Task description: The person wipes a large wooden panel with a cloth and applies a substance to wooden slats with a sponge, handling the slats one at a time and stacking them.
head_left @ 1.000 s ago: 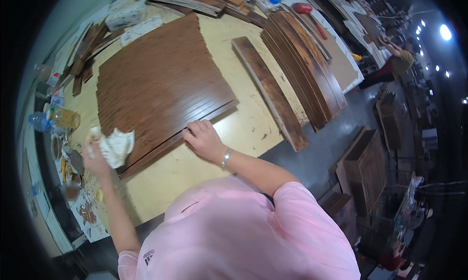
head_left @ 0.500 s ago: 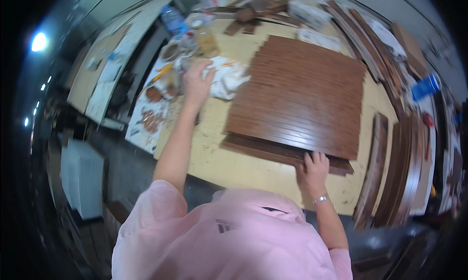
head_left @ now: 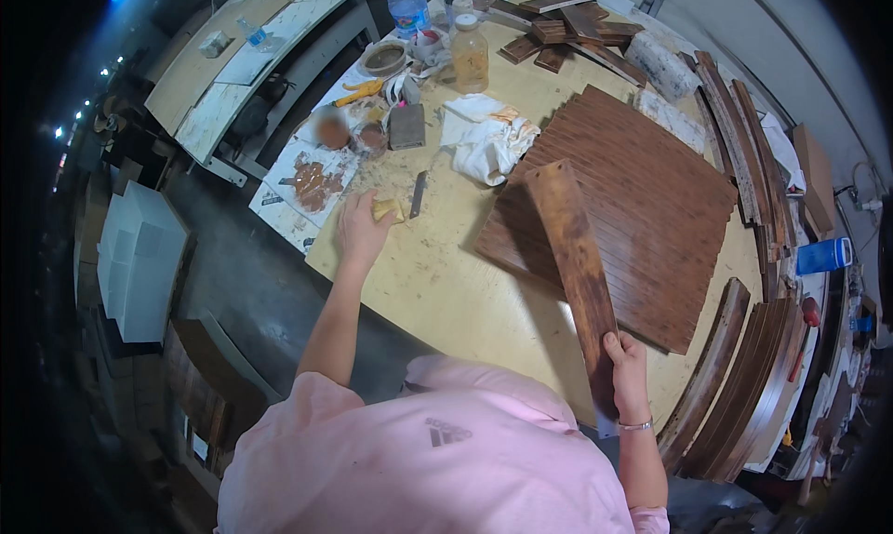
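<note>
Newly, the right grip [head_left: 629, 374] clasps a lifted plank [head_left: 575, 260], the left grip [head_left: 362, 229] seemingly a yellow block [head_left: 391, 208].

A clear plastic bottle with a blue label [head_left: 407, 11] stands beyond a white-capped clear jar of amber liquid [head_left: 470, 61]. At the right, a blue plastic container [head_left: 822, 257] sits near a red mallet [head_left: 810, 312] (head toward the container).

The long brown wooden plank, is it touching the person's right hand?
Touching. The head view shows the right hand gripping the long brown wooden plank near its lower end, with the thumb pressed over its edge.
</note>
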`<act>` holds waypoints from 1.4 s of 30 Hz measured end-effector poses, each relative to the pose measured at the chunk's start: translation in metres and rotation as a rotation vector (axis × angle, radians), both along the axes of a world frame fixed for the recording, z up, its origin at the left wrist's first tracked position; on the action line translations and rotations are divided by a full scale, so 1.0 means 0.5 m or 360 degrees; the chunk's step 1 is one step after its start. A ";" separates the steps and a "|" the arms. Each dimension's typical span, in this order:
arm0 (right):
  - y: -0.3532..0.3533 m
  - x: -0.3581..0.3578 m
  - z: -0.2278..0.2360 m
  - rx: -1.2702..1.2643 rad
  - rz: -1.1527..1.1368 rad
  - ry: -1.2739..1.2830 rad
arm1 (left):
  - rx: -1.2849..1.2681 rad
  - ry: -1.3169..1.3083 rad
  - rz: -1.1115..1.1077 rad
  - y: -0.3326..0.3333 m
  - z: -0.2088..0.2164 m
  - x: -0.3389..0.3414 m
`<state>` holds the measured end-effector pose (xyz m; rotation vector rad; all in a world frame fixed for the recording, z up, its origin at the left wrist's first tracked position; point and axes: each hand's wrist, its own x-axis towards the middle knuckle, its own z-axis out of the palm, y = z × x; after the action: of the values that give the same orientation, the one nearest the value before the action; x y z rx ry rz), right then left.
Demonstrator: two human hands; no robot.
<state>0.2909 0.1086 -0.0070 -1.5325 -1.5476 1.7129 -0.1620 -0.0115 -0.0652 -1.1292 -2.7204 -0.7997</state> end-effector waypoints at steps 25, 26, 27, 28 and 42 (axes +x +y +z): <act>-0.046 -0.008 0.075 -0.0056 -0.0142 0.0241 | 0.0955 -0.0415 -0.0961 0.259 0.221 0.281; -0.048 0.001 0.076 -0.0055 -0.0154 0.0236 | 0.0881 -0.0397 -0.1031 0.236 0.212 0.304; -0.049 0.006 0.079 -0.0057 -0.0185 0.0223 | 0.0822 -0.0418 -0.1216 0.206 0.211 0.332; -0.050 0.008 0.080 -0.0056 -0.0226 0.0210 | 0.0763 -0.0440 -0.1408 0.179 0.208 0.358; 0.034 -0.024 0.113 -0.0017 -0.0357 0.0525 | 0.0920 -0.0274 -0.1575 0.225 0.201 0.458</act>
<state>0.2788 0.1256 0.0492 -1.2924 -1.1582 1.7400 0.0670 0.1008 0.0351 -2.2559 -1.6440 -1.6731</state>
